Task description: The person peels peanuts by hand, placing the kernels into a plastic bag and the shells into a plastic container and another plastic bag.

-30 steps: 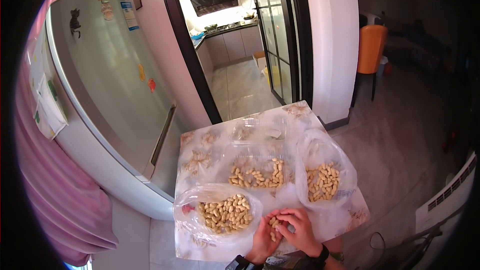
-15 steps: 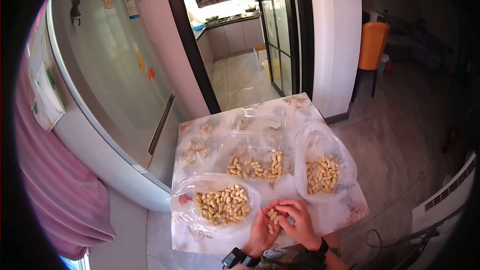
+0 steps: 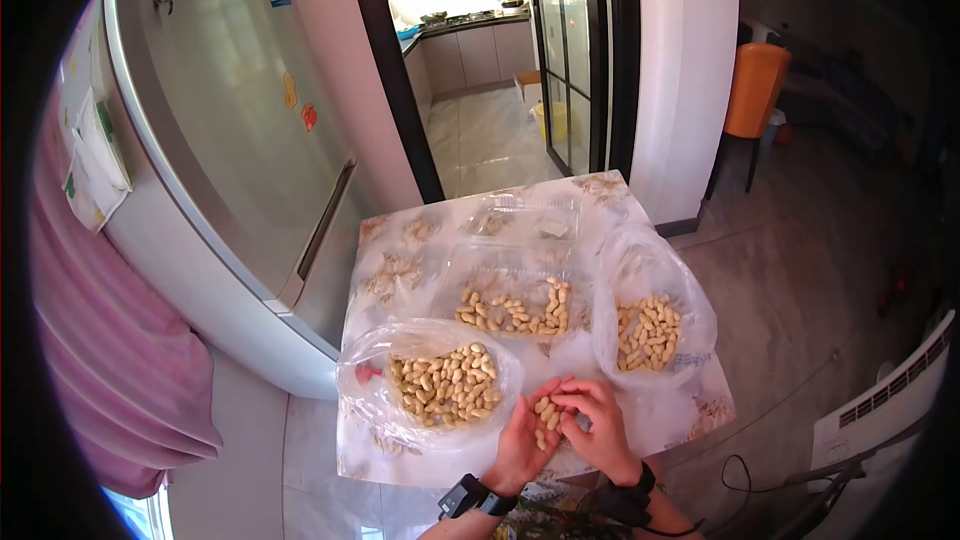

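Observation:
Several unshelled peanuts [image 3: 546, 414] lie in the cupped palm of my left hand [image 3: 516, 448], near the table's front edge. Over that palm, my right hand [image 3: 603, 430] has its fingers bent and closed in against the same peanuts; its fingertips are partly hidden. Left of my hands, a clear plastic bag [image 3: 362, 348] lies open with many peanuts inside. A second plastic bag [image 3: 640, 252] with peanuts lies to the right. Between and behind the bags sits a clear plastic box [image 3: 500, 268], peanuts along its near side, its lid [image 3: 535, 212] opened back.
The table [image 3: 385, 230] has a flowered cover. A fridge [image 3: 230, 120] stands close on the left, beside a pink curtain [image 3: 120, 340]. Behind the table a glass door [image 3: 565, 60] opens to a kitchen. An orange chair [image 3: 755, 90] is at the right.
The view has tilted slightly, so the table and bags appear higher in the picture. Both hands stay together around the peanuts, with only small finger movement.

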Demonstrator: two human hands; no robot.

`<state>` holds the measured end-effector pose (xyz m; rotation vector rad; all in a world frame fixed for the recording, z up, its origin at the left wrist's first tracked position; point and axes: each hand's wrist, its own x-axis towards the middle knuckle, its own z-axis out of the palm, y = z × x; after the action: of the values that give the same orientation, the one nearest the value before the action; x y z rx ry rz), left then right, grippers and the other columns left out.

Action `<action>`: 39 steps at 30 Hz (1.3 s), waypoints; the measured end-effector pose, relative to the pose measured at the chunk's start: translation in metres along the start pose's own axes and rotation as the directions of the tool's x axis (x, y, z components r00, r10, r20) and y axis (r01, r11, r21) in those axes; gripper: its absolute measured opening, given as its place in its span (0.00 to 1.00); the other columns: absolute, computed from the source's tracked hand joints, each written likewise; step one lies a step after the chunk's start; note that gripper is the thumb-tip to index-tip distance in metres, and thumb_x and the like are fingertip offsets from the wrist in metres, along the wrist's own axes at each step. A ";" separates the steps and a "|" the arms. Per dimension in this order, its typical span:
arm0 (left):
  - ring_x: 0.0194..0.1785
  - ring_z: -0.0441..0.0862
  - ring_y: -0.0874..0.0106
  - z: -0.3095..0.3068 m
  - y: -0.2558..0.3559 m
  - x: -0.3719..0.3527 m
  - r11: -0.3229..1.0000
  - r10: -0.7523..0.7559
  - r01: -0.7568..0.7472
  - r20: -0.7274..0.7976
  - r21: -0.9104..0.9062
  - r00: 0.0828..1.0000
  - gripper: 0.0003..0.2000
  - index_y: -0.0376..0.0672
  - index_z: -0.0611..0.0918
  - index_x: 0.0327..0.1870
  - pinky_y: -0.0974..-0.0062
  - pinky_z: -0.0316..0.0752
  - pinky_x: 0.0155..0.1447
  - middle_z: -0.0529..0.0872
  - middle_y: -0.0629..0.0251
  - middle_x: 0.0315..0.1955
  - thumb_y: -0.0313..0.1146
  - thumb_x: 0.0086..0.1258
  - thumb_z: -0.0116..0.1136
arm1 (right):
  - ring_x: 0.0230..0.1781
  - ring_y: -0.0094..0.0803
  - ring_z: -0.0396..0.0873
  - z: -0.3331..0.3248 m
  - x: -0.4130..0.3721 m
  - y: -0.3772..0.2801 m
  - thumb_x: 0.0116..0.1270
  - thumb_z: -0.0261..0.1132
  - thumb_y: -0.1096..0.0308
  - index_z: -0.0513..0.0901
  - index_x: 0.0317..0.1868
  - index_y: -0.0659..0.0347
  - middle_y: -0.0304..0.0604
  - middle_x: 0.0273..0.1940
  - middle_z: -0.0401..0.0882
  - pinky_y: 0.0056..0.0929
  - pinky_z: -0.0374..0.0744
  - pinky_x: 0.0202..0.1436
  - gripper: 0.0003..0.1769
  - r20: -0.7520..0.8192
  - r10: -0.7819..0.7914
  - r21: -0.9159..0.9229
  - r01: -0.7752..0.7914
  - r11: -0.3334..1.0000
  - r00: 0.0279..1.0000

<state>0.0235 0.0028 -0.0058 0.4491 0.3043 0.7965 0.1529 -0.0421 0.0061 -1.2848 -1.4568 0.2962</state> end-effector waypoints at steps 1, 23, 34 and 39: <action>0.72 0.64 0.66 -0.001 0.000 0.001 1.000 -0.004 0.004 0.011 -0.003 1.000 0.32 0.35 0.61 0.72 0.68 0.61 0.73 0.62 0.56 0.72 0.55 0.79 0.37 | 0.48 0.35 0.78 0.000 0.000 0.001 0.53 0.62 0.84 0.84 0.44 0.65 0.45 0.50 0.77 0.26 0.80 0.44 0.16 0.001 0.003 0.000 -0.003 1.000 1.000; 0.74 0.61 0.65 -0.001 0.001 0.002 0.998 0.015 -0.013 0.023 -0.063 1.000 0.32 0.37 0.60 0.73 0.68 0.57 0.76 0.59 0.57 0.74 0.55 0.79 0.34 | 0.49 0.39 0.76 -0.003 0.001 -0.001 0.52 0.69 0.78 0.82 0.43 0.61 0.43 0.48 0.79 0.32 0.77 0.50 0.15 0.022 0.104 0.062 -0.105 0.993 0.994; 0.75 0.60 0.63 0.002 0.002 0.002 0.988 0.048 -0.047 0.004 -0.144 0.999 0.31 0.36 0.61 0.72 0.67 0.60 0.75 0.59 0.54 0.74 0.52 0.79 0.38 | 0.51 0.38 0.77 -0.003 0.005 -0.009 0.43 0.78 0.73 0.82 0.36 0.60 0.43 0.49 0.77 0.35 0.76 0.54 0.18 0.035 0.116 0.035 -0.117 0.992 0.993; 0.75 0.60 0.63 0.003 0.002 0.002 0.996 0.043 -0.044 -0.020 -0.073 0.999 0.29 0.37 0.61 0.72 0.66 0.59 0.75 0.59 0.54 0.74 0.50 0.79 0.39 | 0.50 0.39 0.76 -0.001 0.003 -0.004 0.43 0.78 0.74 0.82 0.34 0.59 0.42 0.48 0.77 0.35 0.76 0.52 0.17 0.034 0.132 0.023 -0.133 0.991 0.991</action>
<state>0.0247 0.0045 -0.0021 0.3809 0.2823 0.8520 0.1518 -0.0421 0.0112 -1.3644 -1.3925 0.4243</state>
